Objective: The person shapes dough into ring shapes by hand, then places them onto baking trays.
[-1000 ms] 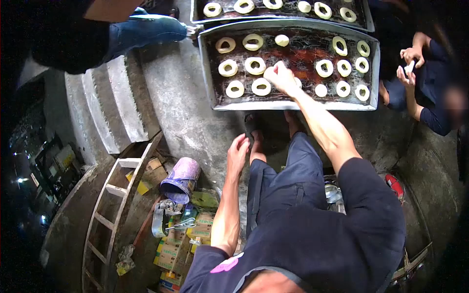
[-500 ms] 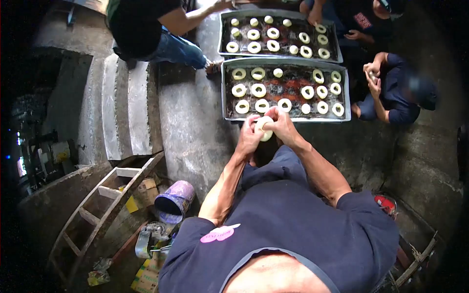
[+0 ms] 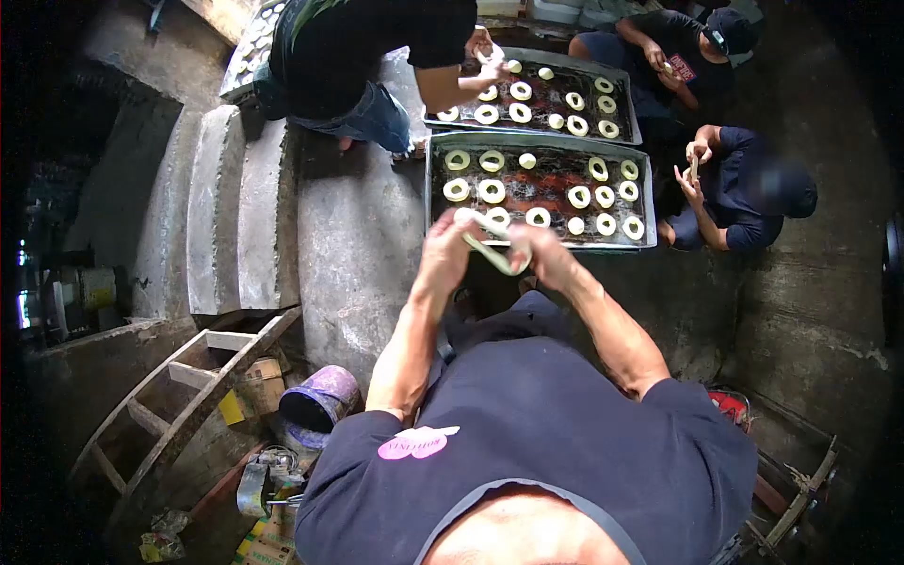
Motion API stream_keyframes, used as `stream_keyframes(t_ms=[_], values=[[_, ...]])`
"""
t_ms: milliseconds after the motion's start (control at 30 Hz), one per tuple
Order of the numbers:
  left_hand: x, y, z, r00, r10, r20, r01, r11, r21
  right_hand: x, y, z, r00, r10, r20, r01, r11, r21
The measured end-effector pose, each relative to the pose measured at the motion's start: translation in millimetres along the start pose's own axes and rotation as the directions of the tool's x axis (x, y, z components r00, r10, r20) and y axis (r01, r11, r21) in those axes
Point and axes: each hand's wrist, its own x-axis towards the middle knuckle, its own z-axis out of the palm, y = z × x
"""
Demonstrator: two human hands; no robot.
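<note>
A pale dough ring (image 3: pixel 488 255) is stretched between my two hands, held up just in front of the near tray (image 3: pixel 603 247). My left hand (image 3: pixel 444 252) is closed around its left side, and my right hand (image 3: pixel 548 260), smeared by motion, grips the right side. Several dough rings lie in rows on the oily dark tray, among them one ring (image 3: pixel 492 191) at the left and another (image 3: pixel 579 197) right of the middle. Two small dough balls, one at the back (image 3: pixel 527 161) and one at the front (image 3: pixel 576 226), sit between them.
Behind stands a far tray (image 3: pixel 626 140) with more rings and balls. Co-workers' hands (image 3: pixel 485 58) hold dough over it; another pair (image 3: pixel 694 174) works dough at the right. On the left are concrete steps (image 3: pixel 212 217), a wooden ladder (image 3: pixel 193 375) and a purple bucket (image 3: pixel 325 395).
The dough in my hands has gone from a compact piece to a wide, stretched loop as my hands moved apart. The co-worker at the left has leaned over the far tray.
</note>
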Motion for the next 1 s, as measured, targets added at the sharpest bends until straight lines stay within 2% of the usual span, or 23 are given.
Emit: stream_keyframes(t_ms=[33, 100, 133, 167, 233, 267, 300, 367, 400, 433, 467, 533, 567, 633, 700, 767, 867, 900, 933, 967, 1000], values=[[0.4, 3.8, 2.3, 0.999, -0.03, 0.011, 0.031, 0.99, -0.14, 1.0, 10.9, 0.2, 0.997, 0.002, 0.081, 0.025, 0.946, -0.325], [-16.3, -1.4, 7.7, 0.953, -0.283, 0.105, 0.287, 0.958, -0.019, 2.3, 3.1, -15.1, 0.995, -0.085, -0.045, 0.071, 0.964, -0.255], [-23.4, -6.5, 15.8, 0.908, -0.408, 0.094, 0.401, 0.912, 0.084, 3.1, -17.3, -21.8, 0.986, -0.167, 0.004, 0.167, 0.986, -0.002], [-25.6, -15.9, 17.8, 0.868, -0.465, 0.173, 0.43, 0.879, 0.207, 7.0, -19.0, -32.6, 0.984, -0.177, 0.03, 0.177, 0.984, -0.003], [-14.6, -6.4, 23.9, 0.904, -0.427, 0.011, 0.366, 0.786, 0.498, -4.1, -13.9, -24.3, 0.998, -0.038, -0.059, 0.04, 0.999, 0.03], [-2.8, -11.3, 11.0, 0.968, -0.235, -0.088, 0.25, 0.867, 0.432, -4.1, -8.7, -38.3, 0.998, 0.017, 0.057, -0.003, 0.972, -0.233], [12.2, -18.1, -13.2, 0.966, -0.244, -0.084, 0.254, 0.957, 0.139, -7.2, -3.6, -51.3, 0.99, 0.14, 0.028, -0.123, 0.936, -0.331], [19.2, -42.7, -22.1, 0.953, -0.291, -0.084, 0.293, 0.956, 0.015, 2.0, -4.3, -68.6, 0.986, 0.154, -0.062, -0.166, 0.925, -0.341], [23.8, -54.8, -28.3, 0.923, -0.371, -0.104, 0.38, 0.921, 0.084, 15.0, -3.2, -80.5, 0.984, 0.14, -0.114, -0.172, 0.918, -0.357], [28.2, -74.9, -34.8, 0.912, -0.381, -0.149, 0.396, 0.914, 0.086, 29.3, 0.5, -93.4, 0.978, 0.127, -0.166, -0.181, 0.912, -0.367], [31.6, -91.0, -40.6, 0.906, -0.372, -0.202, 0.412, 0.885, 0.217, 44.3, 5.2, -99.1, 0.968, 0.085, -0.237, -0.177, 0.899, -0.4], [34.2, -135.1, -78.8, 0.919, -0.308, -0.247, 0.392, 0.783, 0.483, 86.1, 26.8, -136.9, 0.955, 0.055, -0.29, -0.232, 0.747, -0.623], [29.3, -147.4, -97.4, 0.913, -0.316, -0.258, 0.405, 0.777, 0.482, 106.3, 30.3, -149.5, 0.945, 0.041, -0.325, -0.278, 0.628, -0.727], [9.1, -156.5, -125.4, 0.89, -0.247, -0.382, 0.444, 0.655, 0.612, 154.0, 58.3, -182.2, 0.871, -0.184, -0.456, -0.308, 0.521, -0.796], [-14.5, -138.5, -116.6, 0.756, -0.328, -0.566, 0.626, 0.613, 0.482, 205.2, 85.2, -225.4, 0.818, -0.205, -0.537, -0.292, 0.657, -0.695], [-58.9, -153.4, -155.2, 0.695, -0.286, -0.66, 0.701, 0.474, 0.533, 234.4, 73.1, -237.9, 0.824, -0.084, -0.56, -0.278, 0.802, -0.529], [-131.7, -176.1, -191.5, 0.499, -0.256, -0.828, 0.849, 0.336, 0.408, 293.1, 107.0, -295.9, 0.829, -0.116, -0.547, -0.228, 0.823, -0.52], [-149.2, -181.2, -195.9, 0.438, -0.263, -0.859, 0.883, 0.305, 0.357, 313.9, 127.1, -317.7, 0.779, -0.098, -0.62, -0.282, 0.828, -0.484], [-162.3, -186.0, -194.5, 0.396, -0.3, -0.868, 0.902, 0.303, 0.307, 328.7, 150.8, -344.9, 0.776, -0.126, -0.618, -0.272, 0.817, -0.508], [-171.4, -190.5, -191.4, 0.353, -0.334, -0.874, 0.919, 0.298, 0.257, 338.1, 176.2, -373.8, 0.815, -0.342, -0.467, -0.179, 0.619, -0.765], [-175.6, -195.3, -188.0, 0.305, -0.367, -0.879, 0.941, 0.256, 0.22, 333.0, 174.1, -383.8, 0.856, -0.35, -0.381, -0.236, 0.392, -0.889]])
